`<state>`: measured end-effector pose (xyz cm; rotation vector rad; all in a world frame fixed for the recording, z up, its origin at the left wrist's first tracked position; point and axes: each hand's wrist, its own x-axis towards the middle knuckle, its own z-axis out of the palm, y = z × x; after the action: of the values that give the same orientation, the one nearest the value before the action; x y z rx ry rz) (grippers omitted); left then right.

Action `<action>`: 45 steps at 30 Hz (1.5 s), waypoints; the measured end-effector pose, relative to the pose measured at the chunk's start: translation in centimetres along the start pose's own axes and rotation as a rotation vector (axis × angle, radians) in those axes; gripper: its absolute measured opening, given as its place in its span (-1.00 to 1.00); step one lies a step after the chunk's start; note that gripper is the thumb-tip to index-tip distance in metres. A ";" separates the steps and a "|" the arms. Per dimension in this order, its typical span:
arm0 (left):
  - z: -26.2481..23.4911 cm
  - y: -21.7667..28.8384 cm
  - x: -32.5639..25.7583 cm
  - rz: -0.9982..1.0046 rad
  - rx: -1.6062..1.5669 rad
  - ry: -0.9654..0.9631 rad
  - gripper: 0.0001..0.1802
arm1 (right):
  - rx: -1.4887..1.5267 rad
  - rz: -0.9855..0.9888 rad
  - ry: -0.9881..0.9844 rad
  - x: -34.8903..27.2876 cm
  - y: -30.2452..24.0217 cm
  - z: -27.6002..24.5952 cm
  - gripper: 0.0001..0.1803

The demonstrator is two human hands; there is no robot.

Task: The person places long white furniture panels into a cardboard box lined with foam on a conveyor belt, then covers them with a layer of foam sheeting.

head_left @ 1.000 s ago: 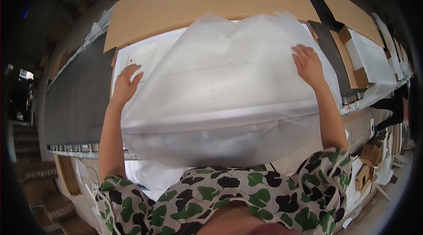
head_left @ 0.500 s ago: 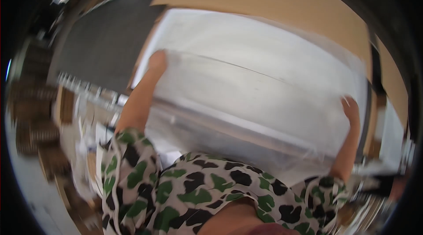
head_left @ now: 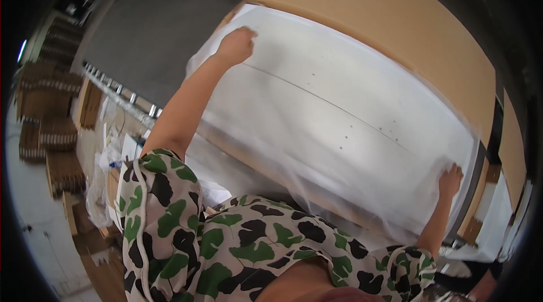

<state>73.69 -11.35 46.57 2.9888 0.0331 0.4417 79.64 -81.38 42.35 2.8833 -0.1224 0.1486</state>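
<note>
Two white panels lie side by side in a large open cardboard box, a thin dark seam between them and several small holes in their faces. A clear plastic film covers their near part and hangs over the box's front edge. My left hand is closed on the film, above the panels' far left part. Lower, at the right end, my right hand pinches the film with bent fingers. Both arms are spread wide.
A broad cardboard flap stands out behind the panels. Left of the box runs a dark grey conveyor belt with a metal roller edge. Stacked flat cardboard and crumpled plastic are at the left. Someone's arm seems to show at the lower right.
My left hand has moved up and away across the panels, while my right hand has come lower. The film has shifted, and the seam and holes show more clearly.
</note>
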 end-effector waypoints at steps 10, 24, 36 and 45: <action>7.3 -3.0 -1.1 -0.230 -0.074 -0.044 -0.23 | 0.207 0.072 -0.166 1.5 2.6 6.6 -0.46; 7.8 -2.7 0.5 -0.450 0.176 -0.052 -0.25 | -0.022 0.251 -0.298 6.0 2.9 7.4 -0.75; 6.7 4.5 4.0 0.165 0.045 -0.089 -0.76 | 0.391 -0.470 0.216 5.3 -14.0 -5.7 -0.77; 13.0 10.1 7.7 0.101 -0.165 0.064 -0.54 | 0.562 -0.523 0.451 7.9 -18.5 0.5 -0.75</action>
<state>84.88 -22.55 37.64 2.8223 -0.1427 0.5236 89.26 -64.18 38.17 3.1903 0.8722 0.8308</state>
